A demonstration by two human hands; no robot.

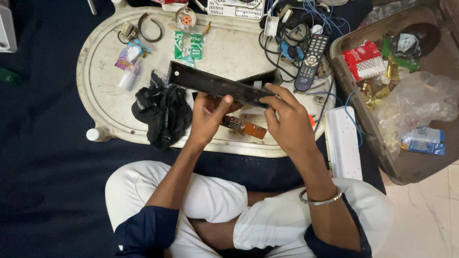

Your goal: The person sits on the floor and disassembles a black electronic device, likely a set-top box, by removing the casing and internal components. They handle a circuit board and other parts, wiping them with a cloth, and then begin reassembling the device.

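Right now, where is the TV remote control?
In the head view, the black remote control lies at the upper right of the white oval tray, beside a tangle of cables and just beyond the right hand.

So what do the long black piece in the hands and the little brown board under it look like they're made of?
The long black panel, held by both the left hand and right hand, looks like moulded plastic or thin painted metal: a flat, dark, slightly glossy face with a small round hole. I can't tell which. The brown board looks like a circuit board: orange-brown laminate with a small dark display part on it.
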